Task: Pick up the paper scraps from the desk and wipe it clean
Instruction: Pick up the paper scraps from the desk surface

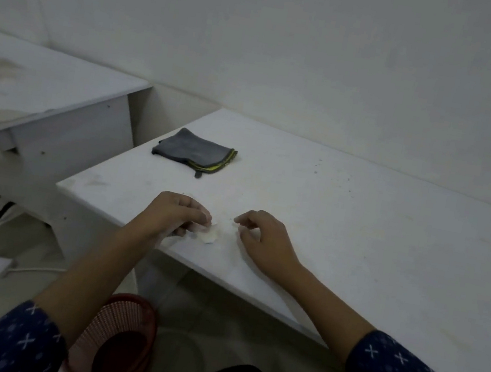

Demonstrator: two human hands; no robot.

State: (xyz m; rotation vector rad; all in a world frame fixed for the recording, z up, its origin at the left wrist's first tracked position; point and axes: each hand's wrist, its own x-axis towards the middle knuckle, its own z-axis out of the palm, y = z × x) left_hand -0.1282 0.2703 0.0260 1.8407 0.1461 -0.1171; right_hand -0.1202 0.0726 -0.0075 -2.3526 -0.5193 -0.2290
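Both forearms reach over the front edge of the flat white desk (358, 236), where the left hand (182, 212), knuckles up, curls its fingers round small white paper scraps (209, 236) near that edge, while the right hand (263, 237) just beside them hooks its fingers, thumb and forefinger nearly meeting, though I cannot tell whether they pinch anything, and the folded grey cloth with a yellow-green hem (193, 152) lies farther back.

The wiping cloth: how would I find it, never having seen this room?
Find the nearer long white desk against the wall. Near its far left corner lies a folded grey cloth. Unlike the pale paper scraps by its front edge, it is dark, with yellow-green trim.
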